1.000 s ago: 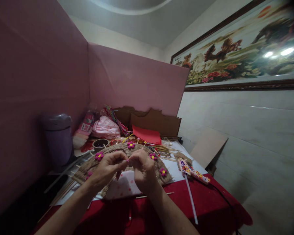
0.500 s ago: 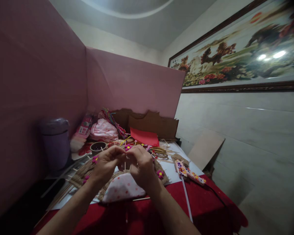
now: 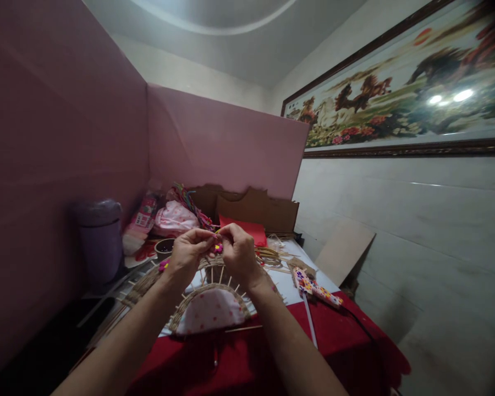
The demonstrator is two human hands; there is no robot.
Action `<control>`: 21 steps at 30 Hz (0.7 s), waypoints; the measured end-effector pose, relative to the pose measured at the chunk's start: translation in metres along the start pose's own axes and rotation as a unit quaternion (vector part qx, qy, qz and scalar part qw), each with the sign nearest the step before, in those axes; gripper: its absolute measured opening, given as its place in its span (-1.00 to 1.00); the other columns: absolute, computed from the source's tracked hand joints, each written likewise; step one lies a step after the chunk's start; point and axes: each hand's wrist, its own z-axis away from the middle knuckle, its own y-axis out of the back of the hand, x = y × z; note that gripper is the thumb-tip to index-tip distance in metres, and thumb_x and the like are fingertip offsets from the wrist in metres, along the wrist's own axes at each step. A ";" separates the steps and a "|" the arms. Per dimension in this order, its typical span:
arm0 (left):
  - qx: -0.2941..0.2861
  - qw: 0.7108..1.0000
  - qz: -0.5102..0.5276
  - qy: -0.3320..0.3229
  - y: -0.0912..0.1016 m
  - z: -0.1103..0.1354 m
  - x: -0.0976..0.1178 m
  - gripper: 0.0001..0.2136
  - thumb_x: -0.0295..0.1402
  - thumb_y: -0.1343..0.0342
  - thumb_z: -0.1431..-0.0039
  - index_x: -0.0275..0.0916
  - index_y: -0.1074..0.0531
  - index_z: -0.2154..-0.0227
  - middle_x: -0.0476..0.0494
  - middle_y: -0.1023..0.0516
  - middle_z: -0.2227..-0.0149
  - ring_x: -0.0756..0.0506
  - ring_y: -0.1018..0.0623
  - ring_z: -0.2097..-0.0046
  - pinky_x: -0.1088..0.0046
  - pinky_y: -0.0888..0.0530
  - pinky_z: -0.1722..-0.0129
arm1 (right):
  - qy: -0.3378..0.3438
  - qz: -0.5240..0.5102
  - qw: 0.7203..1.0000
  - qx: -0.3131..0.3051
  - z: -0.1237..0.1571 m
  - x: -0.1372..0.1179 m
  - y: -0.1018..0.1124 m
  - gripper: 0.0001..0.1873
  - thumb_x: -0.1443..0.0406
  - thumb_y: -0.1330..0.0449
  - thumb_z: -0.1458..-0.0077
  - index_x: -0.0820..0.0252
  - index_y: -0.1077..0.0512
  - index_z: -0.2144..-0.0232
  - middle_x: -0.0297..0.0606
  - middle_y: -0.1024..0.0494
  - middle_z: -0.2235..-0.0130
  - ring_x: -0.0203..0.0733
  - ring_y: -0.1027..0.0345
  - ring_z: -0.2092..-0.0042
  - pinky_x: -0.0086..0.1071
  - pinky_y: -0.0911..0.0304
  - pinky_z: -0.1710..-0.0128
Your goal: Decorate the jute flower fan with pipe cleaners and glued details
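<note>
Both my hands are raised above a half-round woven fan-shaped piece (image 3: pixel 208 291) made of twine and wooden sticks, with a pink dotted cloth centre. My left hand (image 3: pixel 187 254) and my right hand (image 3: pixel 239 252) meet fingertip to fingertip, both pinched on a small pink flower (image 3: pixel 218 247) with a yellow centre. Other pink flowers (image 3: pixel 163 266) sit on the outer arc of the woven piece. The piece lies on white paper over a red tablecloth (image 3: pixel 247 357).
A patterned glue gun (image 3: pixel 315 289) with a white stick lies to the right. A purple lidded container (image 3: pixel 99 236) stands left. Behind are a small bowl (image 3: pixel 164 247), pink cloth, red paper, cardboard pieces (image 3: pixel 256 209) and a pink partition. A framed painting hangs on the right wall.
Both hands have risen from the woven piece's arc, still pinched together, uncovering the dotted cloth centre and its sticks. The camera view shifted slightly.
</note>
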 end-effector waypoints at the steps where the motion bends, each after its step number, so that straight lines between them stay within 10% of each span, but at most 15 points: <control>1: -0.003 1.000 0.004 0.000 0.003 0.001 -0.004 -0.78 -0.41 -0.38 0.38 -0.35 -0.49 0.58 -0.06 -0.52 0.63 0.05 -0.43 0.61 0.59 -0.35 0.64 | -0.002 -0.008 1.000 0.003 0.005 0.003 -0.003 -0.86 0.46 -0.02 -0.03 0.19 -0.33 0.46 -0.30 -0.41 0.44 -0.25 -0.28 0.37 -0.44 -0.15 0.37; 21: -0.019 0.994 -0.098 -0.047 0.020 0.020 -0.029 -0.90 -0.44 -0.32 0.23 -0.30 -0.56 0.55 -0.05 -0.53 0.58 0.05 -0.41 0.55 0.56 -0.35 0.54 | 0.020 0.005 1.000 -0.017 0.042 0.015 -0.006 -0.86 0.45 -0.05 -0.05 0.20 -0.34 0.49 -0.28 -0.40 0.46 -0.23 -0.26 0.38 -0.40 -0.10 0.36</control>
